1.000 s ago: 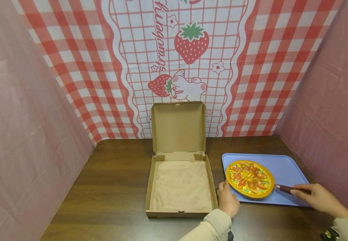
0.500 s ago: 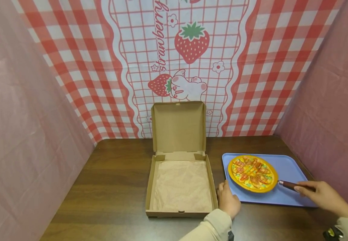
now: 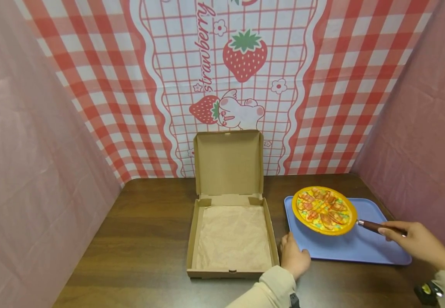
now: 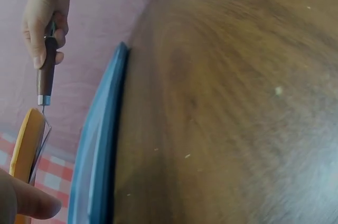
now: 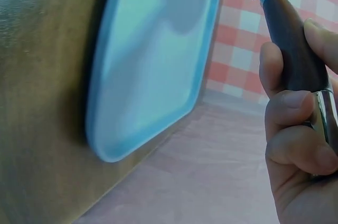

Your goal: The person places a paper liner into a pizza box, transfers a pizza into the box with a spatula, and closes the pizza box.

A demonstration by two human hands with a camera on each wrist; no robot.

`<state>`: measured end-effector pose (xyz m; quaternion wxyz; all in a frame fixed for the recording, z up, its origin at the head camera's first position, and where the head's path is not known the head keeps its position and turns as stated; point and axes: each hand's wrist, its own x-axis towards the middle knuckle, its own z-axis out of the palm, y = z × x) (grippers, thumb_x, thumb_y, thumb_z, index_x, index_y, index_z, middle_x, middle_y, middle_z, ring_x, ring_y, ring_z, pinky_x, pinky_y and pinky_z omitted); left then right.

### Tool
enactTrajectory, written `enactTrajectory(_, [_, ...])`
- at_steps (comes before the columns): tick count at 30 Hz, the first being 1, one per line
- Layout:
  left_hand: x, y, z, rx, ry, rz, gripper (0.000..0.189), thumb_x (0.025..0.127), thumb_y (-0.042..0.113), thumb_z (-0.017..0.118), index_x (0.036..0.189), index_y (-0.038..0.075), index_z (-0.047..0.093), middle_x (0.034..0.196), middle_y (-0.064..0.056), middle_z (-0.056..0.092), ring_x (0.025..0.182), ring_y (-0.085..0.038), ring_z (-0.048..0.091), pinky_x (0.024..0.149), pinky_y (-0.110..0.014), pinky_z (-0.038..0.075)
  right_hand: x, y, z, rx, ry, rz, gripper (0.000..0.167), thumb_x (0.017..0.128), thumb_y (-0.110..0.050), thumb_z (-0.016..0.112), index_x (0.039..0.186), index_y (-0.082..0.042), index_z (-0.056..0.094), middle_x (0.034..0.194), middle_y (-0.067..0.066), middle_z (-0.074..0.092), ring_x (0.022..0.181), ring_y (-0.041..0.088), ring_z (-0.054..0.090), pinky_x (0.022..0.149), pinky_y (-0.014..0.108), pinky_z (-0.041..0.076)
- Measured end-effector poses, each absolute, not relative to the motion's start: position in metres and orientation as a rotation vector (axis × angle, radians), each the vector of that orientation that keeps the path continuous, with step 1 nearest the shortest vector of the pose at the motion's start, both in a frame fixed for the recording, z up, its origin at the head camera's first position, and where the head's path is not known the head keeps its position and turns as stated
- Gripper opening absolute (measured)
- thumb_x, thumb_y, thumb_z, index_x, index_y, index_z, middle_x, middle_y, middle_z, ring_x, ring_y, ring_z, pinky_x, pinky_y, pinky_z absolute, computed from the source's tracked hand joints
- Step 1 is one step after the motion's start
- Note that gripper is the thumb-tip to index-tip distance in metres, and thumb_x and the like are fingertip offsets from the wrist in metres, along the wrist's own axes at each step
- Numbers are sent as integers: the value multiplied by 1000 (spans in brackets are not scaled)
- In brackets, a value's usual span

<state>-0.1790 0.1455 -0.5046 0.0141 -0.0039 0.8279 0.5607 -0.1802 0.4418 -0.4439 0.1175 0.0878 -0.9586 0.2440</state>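
My right hand (image 3: 415, 237) grips the dark wooden handle (image 3: 374, 226) of a turner-like server, fingers curled round it in the right wrist view. A round pizza (image 3: 324, 209) with an orange crust and colourful topping rests on the server's metal head, mostly hidden under it. Both are raised above a blue tray (image 3: 376, 252). At the tray's front left corner is my left hand (image 3: 295, 259), its thumb (image 4: 37, 203) extended in the left wrist view. Its other fingers are largely hidden, so I cannot tell whether they hold the rim.
An open cardboard pizza box (image 3: 190, 244), lined with crumpled brown paper (image 3: 234, 237), stands left of the tray. Its lid (image 3: 228, 162) leans up at the back. Behind the wooden table (image 3: 141, 239) hangs a checked strawberry cloth (image 3: 241, 98); pink cloth (image 3: 434, 141) hangs at the sides.
My right hand has lifted the server and pizza up from the tray, moving slightly right and away from me. The left hand has stayed almost still at the tray's corner.
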Motion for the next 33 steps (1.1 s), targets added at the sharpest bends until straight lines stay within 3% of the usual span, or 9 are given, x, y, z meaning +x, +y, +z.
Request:
enactTrajectory(4, [-180, 138, -497, 39, 2566, 1751, 62, 80, 7, 63, 137, -11, 46, 128, -23, 52, 124, -40, 50, 106, -45, 43, -183, 437, -436, 258, -2825, 698, 22, 93, -17, 66, 98, 4, 72, 65, -19, 59, 49, -2, 27, 42, 22, 26])
enactTrajectory(11, [-185, 124, -477, 150, 2538, 1819, 61, 80, 10, 65, 136, -7, 48, 128, -18, 53, 123, -32, 53, 105, -36, 45, -187, 426, -421, 299, -2803, 670, 20, 93, -18, 67, 98, 1, 72, 65, -20, 58, 50, -3, 27, 44, 21, 26])
enactTrajectory(20, [-197, 76, -460, 367, 2549, 1630, 69, 92, 28, 62, 150, 2, 34, 152, -17, 37, 138, -30, 42, 114, -43, 38, -189, 404, -402, 309, -2836, 668, 28, 95, -22, 64, 106, 3, 71, 72, -7, 67, 54, -1, 36, 48, 22, 28])
enactTrajectory(27, [-208, 34, -452, 506, 2615, 1583, 71, 94, 29, 60, 153, 1, 28, 154, -22, 32, 141, -35, 39, 115, -49, 35, -195, 386, -393, 345, -2792, 703, 25, 93, -22, 67, 105, -1, 72, 69, -10, 64, 52, -1, 35, 46, 23, 27])
enactTrajectory(33, [-213, -3, -446, 550, 2690, 1561, 69, 96, 25, 60, 153, 3, 28, 153, -22, 35, 139, -37, 41, 114, -52, 35, -198, 371, -395, 319, -2851, 719, 37, 95, -28, 64, 114, 3, 69, 78, 2, 71, 52, 1, 34, 45, 23, 27])
